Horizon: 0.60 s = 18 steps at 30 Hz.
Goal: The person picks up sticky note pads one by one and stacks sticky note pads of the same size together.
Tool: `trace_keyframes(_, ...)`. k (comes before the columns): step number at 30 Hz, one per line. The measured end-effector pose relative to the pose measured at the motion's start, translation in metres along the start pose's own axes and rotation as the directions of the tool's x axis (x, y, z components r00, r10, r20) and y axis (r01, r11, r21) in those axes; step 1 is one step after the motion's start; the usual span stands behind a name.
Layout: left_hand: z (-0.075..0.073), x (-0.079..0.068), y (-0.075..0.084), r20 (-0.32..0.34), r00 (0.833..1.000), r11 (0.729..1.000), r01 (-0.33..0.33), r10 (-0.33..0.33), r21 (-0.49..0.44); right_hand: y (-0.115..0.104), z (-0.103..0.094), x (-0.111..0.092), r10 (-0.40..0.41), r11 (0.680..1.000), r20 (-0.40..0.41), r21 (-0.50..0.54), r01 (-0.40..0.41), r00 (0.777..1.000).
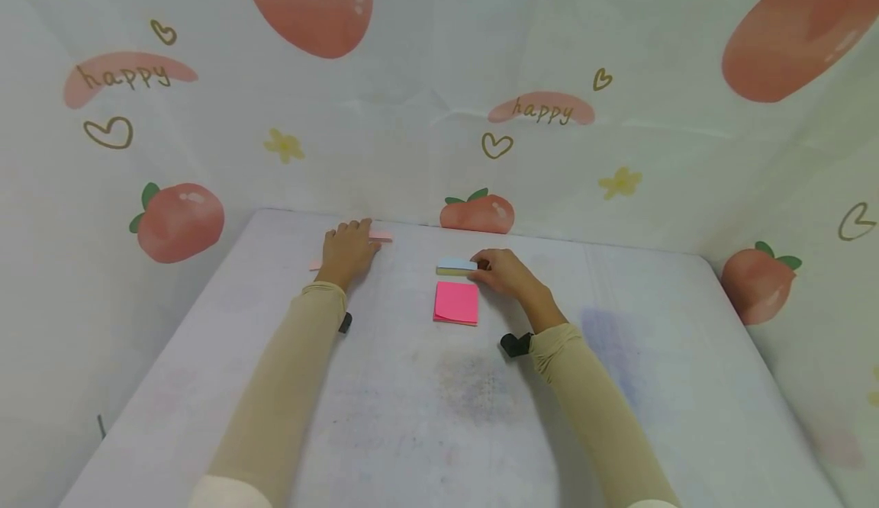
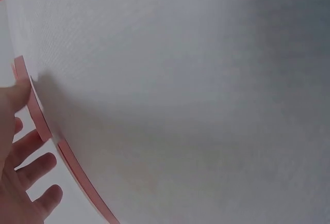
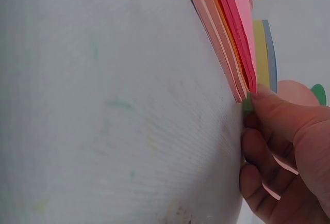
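Observation:
At the back left of the table, my left hand [image 1: 348, 252] grips a pale pink sticky-note pad [image 2: 37, 113], its thumb on the near side and fingers behind. A second pink pad [image 2: 85, 185] lies close by its fingers, mostly covered by the hand in the head view. My right hand [image 1: 508, 273] pinches the right end of a light blue and yellow sticky-note pad [image 1: 453, 265] between thumb and fingers. Just in front lies a stack of sticky notes with a bright pink top [image 1: 456, 302]; the right wrist view shows orange and pale pink layers [image 3: 216, 43] under it.
White cloth covers the table [image 1: 412, 432]. A patterned curtain [image 1: 412, 149] with fruit prints rises along the back edge and both sides. Black wrist mounts [image 1: 516, 345] show beneath the sleeves.

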<state>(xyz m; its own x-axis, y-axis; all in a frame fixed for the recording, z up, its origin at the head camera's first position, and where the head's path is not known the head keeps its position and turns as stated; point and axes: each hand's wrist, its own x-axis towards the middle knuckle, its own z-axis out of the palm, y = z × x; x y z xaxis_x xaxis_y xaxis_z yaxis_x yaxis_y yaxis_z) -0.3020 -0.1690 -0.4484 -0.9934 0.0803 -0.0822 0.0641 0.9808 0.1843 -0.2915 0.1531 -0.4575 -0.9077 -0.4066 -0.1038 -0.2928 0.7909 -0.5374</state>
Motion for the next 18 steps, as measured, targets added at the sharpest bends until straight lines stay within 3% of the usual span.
trace_keyframes(7, -0.0009, -0.0033, 0.0008, -0.042, 0.998, 0.998, -0.035, 0.037, 0.053, 0.0001, 0.0008, 0.0014, 0.018, 1.000, 0.010, 0.002, -0.018, 1.000)
trace_keyframes(14, 0.0019, -0.0010, -0.0003, -0.045, 0.995, 0.983, -0.079, 0.088, 0.163, 0.0001, 0.0009, 0.0004, -0.005, 1.000, -0.002, 0.000, 0.005, 1.000)
trace_keyframes(18, 0.0046, -0.0002, -0.0010, -0.041, 0.994, 0.983, -0.093, 0.101, 0.159, -0.0006, 0.0011, -0.0006, -0.014, 1.000, -0.004, -0.010, 0.014, 1.000)
